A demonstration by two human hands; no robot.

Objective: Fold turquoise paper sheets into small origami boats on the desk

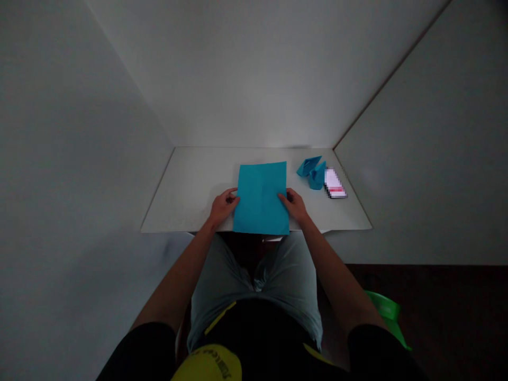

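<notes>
A flat sheet of blue paper (262,198) is held by its two side edges over the front of the white table. My left hand (224,207) pinches the left edge, with the thumb near the paper's margin. On the opposite edge, my right hand (294,205) grips the sheet with its thumb on top and the fingers partly hidden behind. The sheet's lower edge reaches the table's front edge, above my lap. Two folded blue paper pieces (308,166) (317,176) sit close together to the right of the sheet.
A phone (335,183) with a lit, blurred screen lies on the right of the white table (186,180), beside the folded pieces. White walls (254,74) close in the table at the back and sides. A green plastic object (384,307) stands low at the right.
</notes>
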